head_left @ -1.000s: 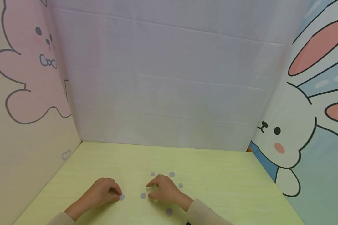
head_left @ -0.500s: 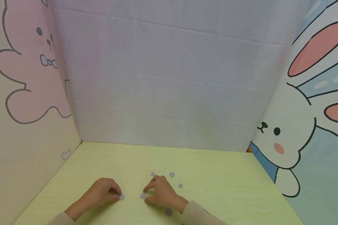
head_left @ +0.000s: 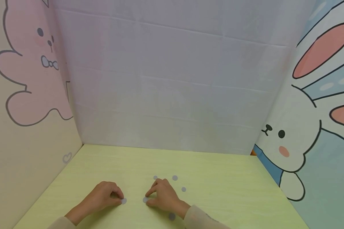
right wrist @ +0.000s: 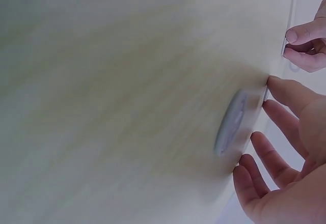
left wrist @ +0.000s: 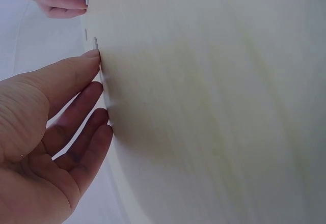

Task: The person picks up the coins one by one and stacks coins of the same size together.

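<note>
In the head view, my left hand (head_left: 104,197) rests low on the table, thumb and index fingertips pinching the edge of a flat silver coin (head_left: 124,201). To its right, my right hand (head_left: 164,196) has thumb and index finger around a second silver coin (head_left: 145,199). Both coins lie flat on the tabletop, a short gap apart. In the left wrist view, the left thumb covers part of its coin (left wrist: 95,43). The right wrist view shows the right fingertips at both edges of the other coin (right wrist: 265,94), which appears edge-on.
More coins lie around the right hand: a small one (head_left: 155,177) behind it, a larger one (head_left: 175,177) and another (head_left: 183,189) to its right, and one (head_left: 172,216) nearer the front. A pale back wall (head_left: 172,95) and cartoon-printed side walls enclose the yellow-green table (head_left: 218,190).
My right hand has moved slightly left, and its thumb and index finger have closed around the coin there. The left hand and its coin have stayed in place.
</note>
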### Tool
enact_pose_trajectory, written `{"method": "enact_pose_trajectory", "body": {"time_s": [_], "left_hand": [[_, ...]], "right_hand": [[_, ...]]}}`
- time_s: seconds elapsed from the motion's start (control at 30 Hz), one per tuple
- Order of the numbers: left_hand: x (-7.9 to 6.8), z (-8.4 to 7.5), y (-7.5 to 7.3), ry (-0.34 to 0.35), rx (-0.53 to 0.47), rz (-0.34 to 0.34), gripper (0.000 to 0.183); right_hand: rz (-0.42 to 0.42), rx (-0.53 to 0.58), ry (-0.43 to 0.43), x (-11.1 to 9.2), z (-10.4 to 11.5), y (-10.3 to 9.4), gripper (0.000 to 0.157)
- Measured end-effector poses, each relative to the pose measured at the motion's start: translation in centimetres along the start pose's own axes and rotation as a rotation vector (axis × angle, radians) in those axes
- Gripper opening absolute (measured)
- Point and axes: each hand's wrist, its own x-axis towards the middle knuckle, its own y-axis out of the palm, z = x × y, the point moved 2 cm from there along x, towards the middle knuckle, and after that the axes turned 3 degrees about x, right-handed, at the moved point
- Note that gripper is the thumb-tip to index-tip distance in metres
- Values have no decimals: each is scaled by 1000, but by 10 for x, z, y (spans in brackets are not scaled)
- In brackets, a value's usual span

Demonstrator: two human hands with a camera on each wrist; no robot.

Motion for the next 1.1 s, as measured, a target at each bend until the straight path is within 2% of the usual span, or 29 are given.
{"method": "enact_pose_trajectory", "body": {"time_s": [0.47,0.9,1.1], "left_hand": [[0,1,2,1,-9,-1,12],[1,2,3,-5,-8,8,13],[2,1,2,-3,-11,9,13]], "right_hand": [[-23,-67,-18,2,2,2,9],[-31,-167,-134,3,8,0,8],[-36,-174,-154,5,9,-1,7]]}}
